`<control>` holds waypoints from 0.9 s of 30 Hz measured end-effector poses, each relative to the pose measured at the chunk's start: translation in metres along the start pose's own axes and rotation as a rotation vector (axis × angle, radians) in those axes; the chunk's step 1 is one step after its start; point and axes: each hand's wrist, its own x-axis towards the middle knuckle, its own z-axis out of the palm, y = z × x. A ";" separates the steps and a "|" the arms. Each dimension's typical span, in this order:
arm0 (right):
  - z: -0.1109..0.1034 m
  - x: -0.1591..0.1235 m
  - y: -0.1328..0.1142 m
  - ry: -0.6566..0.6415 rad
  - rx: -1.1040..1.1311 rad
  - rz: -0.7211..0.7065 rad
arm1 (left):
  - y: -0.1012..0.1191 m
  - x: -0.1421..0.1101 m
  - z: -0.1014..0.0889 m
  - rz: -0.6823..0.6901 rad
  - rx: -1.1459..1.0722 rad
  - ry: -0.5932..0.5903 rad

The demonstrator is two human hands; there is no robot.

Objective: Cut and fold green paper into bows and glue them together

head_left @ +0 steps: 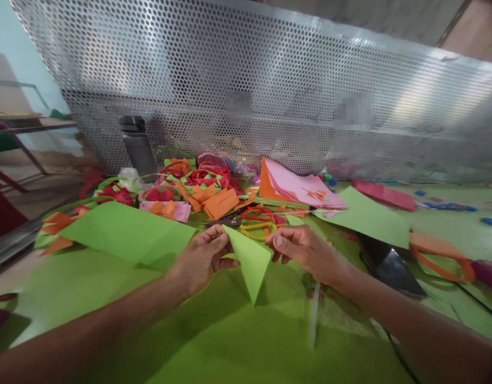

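Green paper piece (251, 261): centre, between the two hands, pointed end toward the near side.
Left hand (203, 258): fingers holding the piece at its far left corner.
Right hand (301, 248): fingers narrow, at the piece's right corner; cannot tell whether they grip it.
Centre, beyond hands: yellow-handled scissors (256, 233) among orange paper scraps (220, 204).
Left: large green sheet (126, 232), flat on the green worktop (214, 346).
Far left: dark bottle (137, 146), upright.
Far right of centre: pink sheets (301, 186).
Right: black phone-like object (393, 266), partly under a pale green sheet (373, 216).
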 end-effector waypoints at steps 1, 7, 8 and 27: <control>0.002 -0.003 -0.002 0.008 0.041 0.002 | 0.000 -0.001 0.001 0.002 -0.003 -0.009; 0.007 -0.008 -0.006 0.026 0.153 -0.001 | -0.001 -0.002 0.002 0.018 -0.009 -0.049; 0.008 -0.009 -0.005 0.034 0.141 -0.008 | -0.001 -0.002 0.002 0.018 -0.006 -0.051; 0.016 -0.022 -0.009 0.098 0.042 -0.037 | -0.001 -0.002 0.000 0.025 -0.041 -0.062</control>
